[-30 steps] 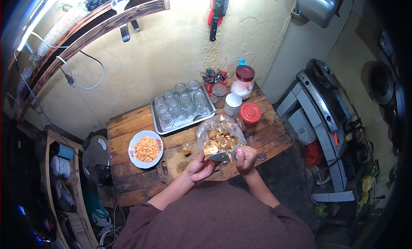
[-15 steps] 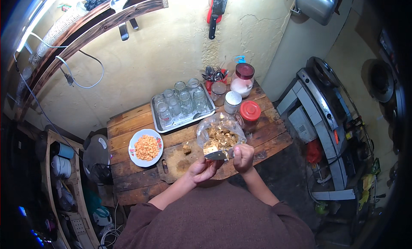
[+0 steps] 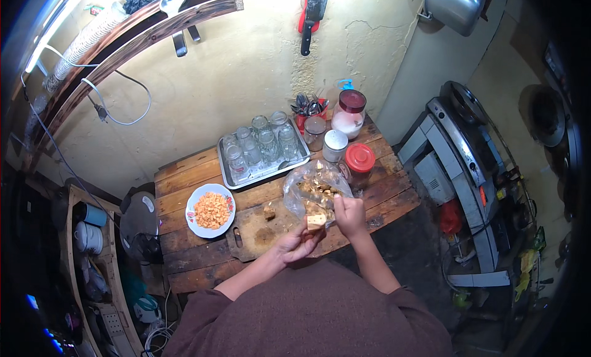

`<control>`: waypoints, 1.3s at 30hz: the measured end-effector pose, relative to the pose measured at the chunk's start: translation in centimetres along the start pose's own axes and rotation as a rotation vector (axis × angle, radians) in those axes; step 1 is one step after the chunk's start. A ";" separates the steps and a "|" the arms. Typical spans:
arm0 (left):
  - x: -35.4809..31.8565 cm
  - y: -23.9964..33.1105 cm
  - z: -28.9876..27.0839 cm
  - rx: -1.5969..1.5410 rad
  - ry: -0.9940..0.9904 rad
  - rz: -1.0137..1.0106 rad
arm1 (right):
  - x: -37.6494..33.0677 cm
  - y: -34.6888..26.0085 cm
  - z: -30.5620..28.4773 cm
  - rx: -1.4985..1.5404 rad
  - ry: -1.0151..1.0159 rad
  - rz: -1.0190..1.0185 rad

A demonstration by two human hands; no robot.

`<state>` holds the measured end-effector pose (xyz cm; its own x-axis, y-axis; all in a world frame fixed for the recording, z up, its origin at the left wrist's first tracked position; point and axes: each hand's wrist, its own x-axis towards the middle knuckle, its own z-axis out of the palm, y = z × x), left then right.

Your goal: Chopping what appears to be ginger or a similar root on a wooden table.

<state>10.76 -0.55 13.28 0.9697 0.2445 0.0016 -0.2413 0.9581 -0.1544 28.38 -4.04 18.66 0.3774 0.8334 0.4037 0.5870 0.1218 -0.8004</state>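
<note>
My left hand (image 3: 300,243) grips a pale, partly peeled root chunk (image 3: 316,221), cut face showing, over the near edge of a clear plastic bag. Close beside it my right hand (image 3: 349,216) is closed round a knife, whose blade is hardly visible at this angle. Brown and pale peelings (image 3: 320,189) fill the opened plastic bag (image 3: 293,188) just beyond both hands. Under my left forearm's far side lies a wooden cutting board (image 3: 249,235), with a small brown unpeeled piece (image 3: 269,212) on it. Diced orange cubes (image 3: 211,211) sit in a flowered white bowl (image 3: 196,231) to the left.
A metal tray (image 3: 231,183) of upturned glass jars stands behind the board. Right of it are a red-lidded jar (image 3: 359,160), a white-lidded jar (image 3: 335,145), a large jar (image 3: 349,117) and a red cutlery holder (image 3: 301,120). A stove (image 3: 462,148) is at far right.
The knife blade, flat across the chunk before, has turned and lifted off it toward the bag. My right hand has moved slightly farther away; the chunk's pale face now shows.
</note>
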 end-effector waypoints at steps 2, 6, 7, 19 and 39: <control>0.0 1.0 0.5 -0.020 -0.014 0.064 | 0.1 2.0 0.2 -0.048 -0.008 0.196; -0.3 2.1 2.2 0.233 0.265 0.365 | -0.9 2.6 -1.0 -0.024 0.014 0.181; -0.5 2.4 2.4 0.231 0.268 0.366 | -1.0 1.8 -1.3 -0.023 0.011 0.183; -1.2 2.7 4.2 0.355 0.329 0.392 | 0.0 -1.1 -2.0 -0.170 -0.016 -0.225; -1.4 3.1 5.5 0.487 0.422 0.444 | 1.0 -2.2 -1.4 -0.204 -0.009 -0.261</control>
<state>8.44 2.91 18.24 0.6880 0.6361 -0.3494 -0.5053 0.7654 0.3985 28.47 -4.21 21.42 0.1891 0.7933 0.5787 0.7947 0.2226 -0.5647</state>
